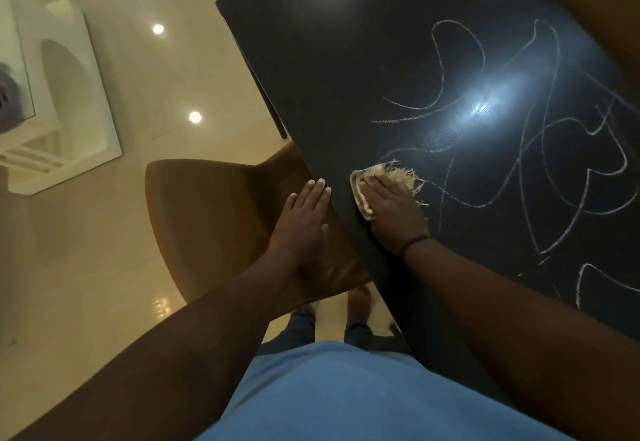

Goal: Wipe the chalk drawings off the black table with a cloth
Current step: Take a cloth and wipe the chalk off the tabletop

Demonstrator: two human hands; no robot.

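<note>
The black table fills the right of the head view, tilted in the frame. White chalk drawings loop across its right half. A small beige cloth with a frayed fringe lies near the table's left edge. My right hand presses flat on the cloth, fingers straight, at the left end of the chalk lines. My left hand rests flat with straight fingers at the table's left edge, over the chair beside it, and holds nothing.
A brown leather chair stands against the table's left edge under my left hand. Another brown chair sits at the far right corner. A glossy cream floor spreads left, with a white cabinet.
</note>
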